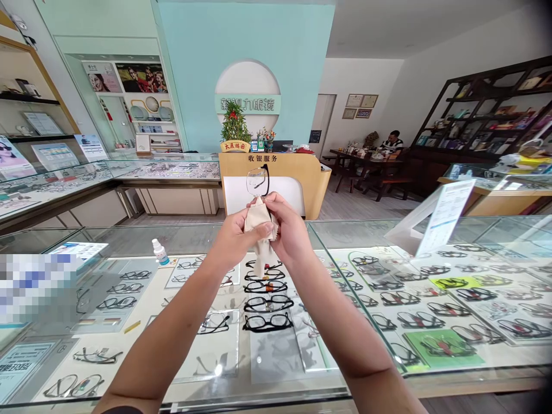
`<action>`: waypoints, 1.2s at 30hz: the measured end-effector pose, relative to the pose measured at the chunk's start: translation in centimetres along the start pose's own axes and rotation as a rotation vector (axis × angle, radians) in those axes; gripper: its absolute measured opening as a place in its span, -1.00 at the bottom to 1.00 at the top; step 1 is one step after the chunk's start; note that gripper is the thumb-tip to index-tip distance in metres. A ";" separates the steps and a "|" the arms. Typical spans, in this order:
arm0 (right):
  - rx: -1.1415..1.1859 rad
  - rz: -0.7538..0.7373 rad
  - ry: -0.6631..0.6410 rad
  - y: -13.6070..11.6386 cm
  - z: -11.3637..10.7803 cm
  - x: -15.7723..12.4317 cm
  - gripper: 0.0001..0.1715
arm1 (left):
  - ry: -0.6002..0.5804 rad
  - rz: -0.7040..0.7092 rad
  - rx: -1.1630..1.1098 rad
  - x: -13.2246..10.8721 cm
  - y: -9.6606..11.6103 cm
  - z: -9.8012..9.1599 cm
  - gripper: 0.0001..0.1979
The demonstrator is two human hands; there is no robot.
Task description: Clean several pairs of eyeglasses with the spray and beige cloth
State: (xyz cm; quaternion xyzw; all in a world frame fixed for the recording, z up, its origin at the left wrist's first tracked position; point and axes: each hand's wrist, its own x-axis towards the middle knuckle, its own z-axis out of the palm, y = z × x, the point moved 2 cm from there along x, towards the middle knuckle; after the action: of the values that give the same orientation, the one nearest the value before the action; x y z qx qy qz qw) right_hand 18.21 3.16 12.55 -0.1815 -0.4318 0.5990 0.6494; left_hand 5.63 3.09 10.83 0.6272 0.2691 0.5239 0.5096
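Above the glass display case, both my hands meet around a pair of eyeglasses (257, 180) with a dark temple, held on end so one lens rises above my fingers. A beige cleaning cloth (257, 221) is bunched between the hands and hangs down beneath them. My left hand (235, 233) pinches the cloth with its thumb across the front. With closed fingers, my right hand (285, 221) grips the eyeglasses by the frame and temple. The lower lens is hidden behind cloth and fingers.
Several rows of eyeglasses (267, 322) lie inside the glass case (328, 270). On its top stand a small white bottle (159, 252) at left and a white sign (446, 215) at right. Beyond are a wooden counter (319, 190) and a seated person (391, 141) at a table.
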 end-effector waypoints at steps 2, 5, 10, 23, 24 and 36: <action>-0.001 0.003 0.011 0.2 0.2 -0.2 -0.71 | 0.075 0.021 -0.002 -0.2 -0.2 0.4 -0.43; -0.033 0.015 0.030 0.5 0.4 -0.6 -0.64 | 0.184 0.063 -0.019 -0.4 -0.5 0.9 -0.40; -0.082 0.002 0.029 0.8 0.7 -0.9 -0.60 | 0.340 0.144 -0.015 -0.6 -0.6 1.0 -0.36; -0.150 -0.086 -0.034 -1.1 -0.5 -0.2 -0.82 | 0.271 -0.009 -0.245 1.1 -0.1 -2.5 -0.27; -0.177 -0.075 -0.054 -1.0 -0.5 -0.1 -0.83 | 0.283 -0.002 -0.263 1.1 0.0 -2.8 -0.27; -0.364 0.046 -0.197 0.4 -0.3 0.0 -0.87 | 0.341 0.068 -0.212 1.2 0.6 -3.8 -0.34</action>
State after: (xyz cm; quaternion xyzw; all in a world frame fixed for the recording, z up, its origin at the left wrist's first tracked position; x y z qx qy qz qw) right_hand 18.22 3.35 12.08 -0.2462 -0.5901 0.5407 0.5466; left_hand 2.32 5.33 11.58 0.4807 0.2737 0.6649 0.5019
